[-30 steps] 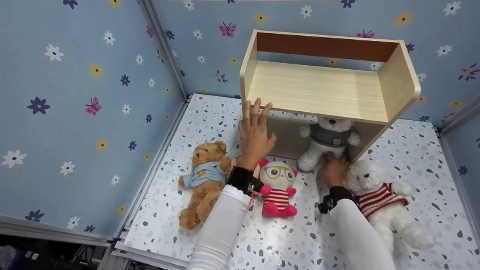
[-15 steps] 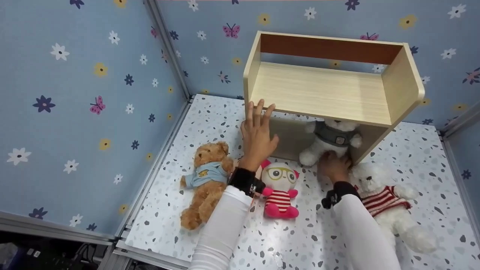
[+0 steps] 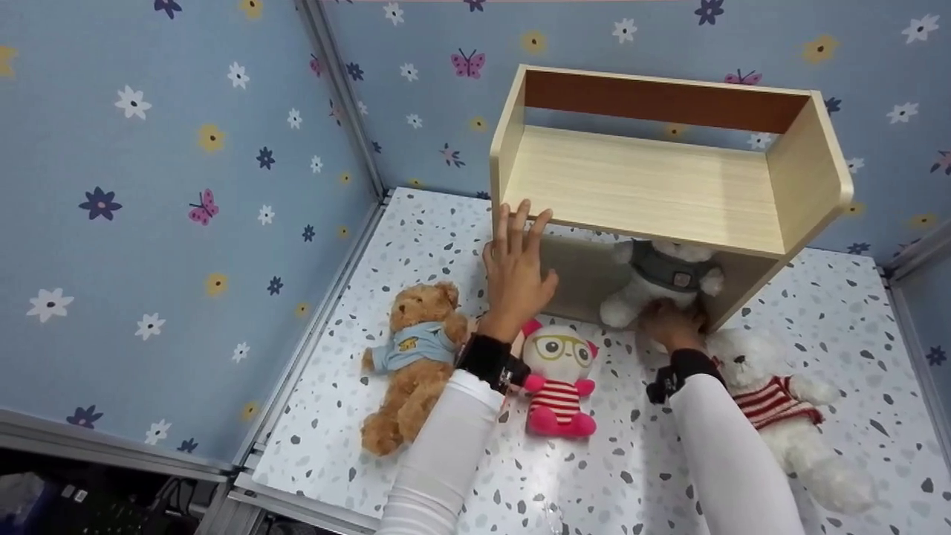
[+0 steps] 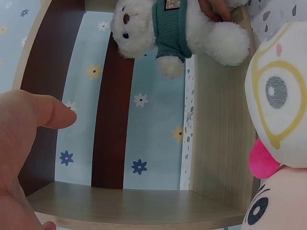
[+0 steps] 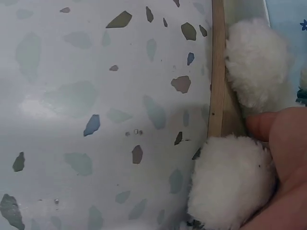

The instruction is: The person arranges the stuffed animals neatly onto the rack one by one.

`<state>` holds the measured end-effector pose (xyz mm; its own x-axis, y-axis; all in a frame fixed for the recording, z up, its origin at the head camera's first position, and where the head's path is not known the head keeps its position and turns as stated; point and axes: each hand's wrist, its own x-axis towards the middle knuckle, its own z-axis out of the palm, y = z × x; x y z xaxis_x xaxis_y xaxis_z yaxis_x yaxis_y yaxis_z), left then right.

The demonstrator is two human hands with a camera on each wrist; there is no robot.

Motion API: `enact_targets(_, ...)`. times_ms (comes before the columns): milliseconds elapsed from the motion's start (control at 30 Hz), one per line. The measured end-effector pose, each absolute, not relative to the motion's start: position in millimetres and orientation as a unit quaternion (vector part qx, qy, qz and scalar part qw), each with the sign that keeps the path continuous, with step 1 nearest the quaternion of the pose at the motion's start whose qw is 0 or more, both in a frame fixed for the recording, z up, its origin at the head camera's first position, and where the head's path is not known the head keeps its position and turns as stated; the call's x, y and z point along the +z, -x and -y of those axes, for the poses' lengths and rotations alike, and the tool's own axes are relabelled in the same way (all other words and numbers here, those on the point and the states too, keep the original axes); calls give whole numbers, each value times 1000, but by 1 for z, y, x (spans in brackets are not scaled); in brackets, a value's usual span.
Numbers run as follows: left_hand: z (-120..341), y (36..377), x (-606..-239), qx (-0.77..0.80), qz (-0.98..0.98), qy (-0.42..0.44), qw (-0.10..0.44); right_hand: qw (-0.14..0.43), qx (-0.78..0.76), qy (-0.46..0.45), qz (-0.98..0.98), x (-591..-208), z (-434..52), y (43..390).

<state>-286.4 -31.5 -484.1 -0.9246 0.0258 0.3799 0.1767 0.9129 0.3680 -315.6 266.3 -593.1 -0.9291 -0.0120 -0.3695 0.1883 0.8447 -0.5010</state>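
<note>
A light wooden shelf unit (image 3: 654,174) stands on the speckled floor against the back wall. My left hand (image 3: 516,267) lies flat with straight fingers against its left side panel; its thumb (image 4: 41,112) shows in the left wrist view. My right hand (image 3: 672,323) grips the legs of a white bear in a teal sweater (image 3: 661,275), which sits upright inside the lower compartment. The left wrist view shows the same bear (image 4: 177,28) from inside. In the right wrist view my right hand (image 5: 288,143) is around a fluffy white leg (image 5: 230,182) at the shelf's bottom edge (image 5: 218,72).
A brown bear in a blue shirt (image 3: 412,357) lies left of my left arm. A pink doll with glasses and a striped shirt (image 3: 557,371) lies between my arms. A white bear in a red striped sweater (image 3: 773,401) lies by my right arm. Flowered walls enclose the floor.
My right hand has pushed the white bear a little deeper into the lower compartment. My left hand has stayed flat on the shelf's side.
</note>
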Motion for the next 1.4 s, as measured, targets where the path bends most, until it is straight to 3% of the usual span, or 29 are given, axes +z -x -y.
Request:
enact_targets(200, 27, 285, -483, -203, 960, 57, 183, 174, -256, -74, -948, -594, -268, 314)
enact_targets(600, 28, 283, -481, -204, 958, 67, 189, 102, -231, -47, -966, -604, -269, 313)
enact_targets(667, 28, 284, -481, -203, 959, 65, 186, 76, -238, -61, -966, -603, -265, 308)
enact_targets(900, 29, 284, -481, -205, 961, 60, 178, -104, -211, -39, -971, -599, -250, 286)
enact_targets(1000, 30, 284, -481, -199, 962, 59, 177, -149, -207, -36, -966, -601, -247, 281)
enact_targets(1167, 30, 285, -482, -194, 964, 57, 170, -193, -232, -88, -949, -613, -238, 271)
enact_targets(1400, 31, 287, -482, -197, 964, 54, 169, -196, -285, -80, -935, -637, -213, 234)
